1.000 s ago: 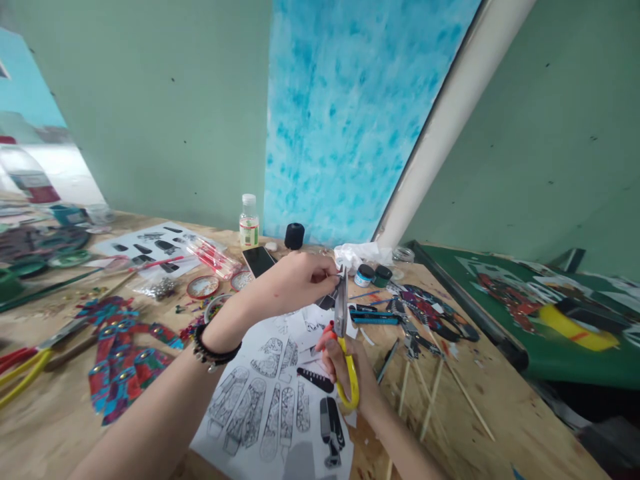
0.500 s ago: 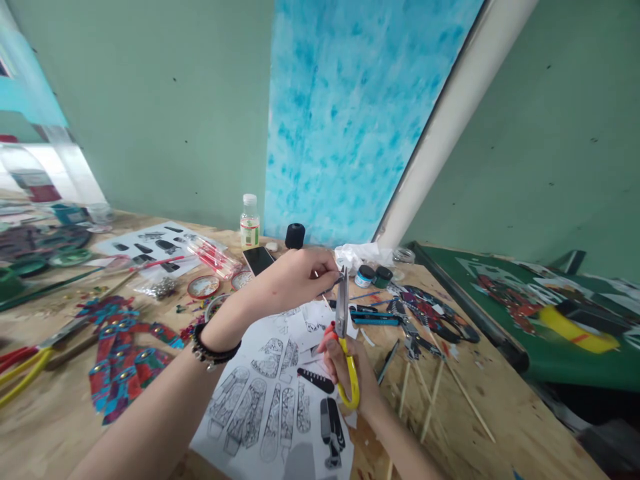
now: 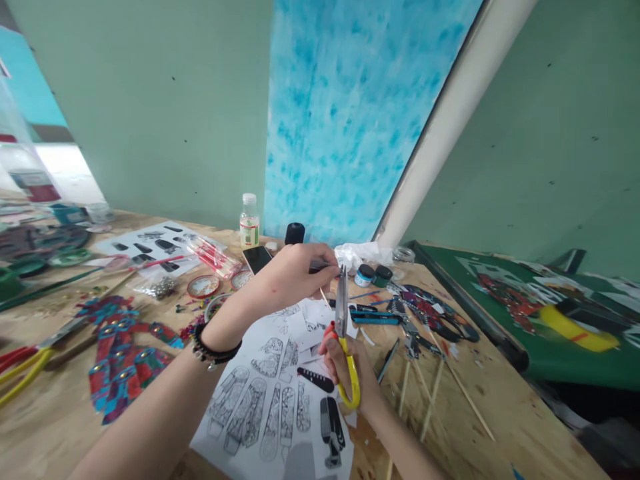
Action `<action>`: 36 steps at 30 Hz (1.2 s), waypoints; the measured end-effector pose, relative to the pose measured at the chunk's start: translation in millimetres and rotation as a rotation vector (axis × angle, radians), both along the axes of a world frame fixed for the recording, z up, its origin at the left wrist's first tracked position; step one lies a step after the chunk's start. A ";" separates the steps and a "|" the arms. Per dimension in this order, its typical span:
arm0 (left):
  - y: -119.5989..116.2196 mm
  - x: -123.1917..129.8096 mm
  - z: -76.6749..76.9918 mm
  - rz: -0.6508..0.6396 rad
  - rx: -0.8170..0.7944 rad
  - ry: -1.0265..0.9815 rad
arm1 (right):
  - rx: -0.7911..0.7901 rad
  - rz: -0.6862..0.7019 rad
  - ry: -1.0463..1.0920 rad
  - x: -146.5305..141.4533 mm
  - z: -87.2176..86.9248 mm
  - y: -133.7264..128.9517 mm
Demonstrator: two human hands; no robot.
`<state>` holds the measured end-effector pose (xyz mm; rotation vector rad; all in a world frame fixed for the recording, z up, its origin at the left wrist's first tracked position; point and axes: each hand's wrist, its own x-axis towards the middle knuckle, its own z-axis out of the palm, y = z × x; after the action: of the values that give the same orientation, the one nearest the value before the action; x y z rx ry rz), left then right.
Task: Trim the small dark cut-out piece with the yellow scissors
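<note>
My right hand (image 3: 353,367) is closed round the handles of a pair of scissors (image 3: 342,310), one handle yellow and one red. Their blades point up, with the tips close together beside my left fingertips. My left hand (image 3: 303,270) pinches a small dark cut-out piece (image 3: 318,265) at the blade tips; most of it is hidden by the fingers. Below both hands lies a white sheet (image 3: 260,400) printed with patterned shapes. On it rest a black strip with pale marks (image 3: 315,379) and a black-and-grey cut-out (image 3: 331,430).
Left of the sheet lie a painted red-and-blue jointed figure (image 3: 125,353) and other scissors (image 3: 37,363). A bottle (image 3: 249,223), a phone (image 3: 257,259) and paint jars (image 3: 365,275) stand or lie toward the wall. Blue cutters (image 3: 377,319) and wooden sticks (image 3: 467,400) are at right.
The dark piece shows more between my left fingers, which have shifted very slightly. The scissor blades look closer together at the tips. My right hand stays almost in place.
</note>
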<state>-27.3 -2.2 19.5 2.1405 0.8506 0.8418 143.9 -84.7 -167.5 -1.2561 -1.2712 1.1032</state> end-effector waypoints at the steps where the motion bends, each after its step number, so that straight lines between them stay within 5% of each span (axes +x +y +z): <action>1: -0.3 0.0 1.0 0.026 0.007 0.014 | 0.017 0.011 -0.010 0.1 -0.2 0.3; 36: -0.3 -0.6 3.6 0.064 0.101 0.006 | 0.047 0.056 0.042 0.7 -5.4 1.5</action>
<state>-27.9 -2.6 23.1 2.2138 0.9015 0.9291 144.6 -83.2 -172.9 -1.1629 -1.3000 1.1272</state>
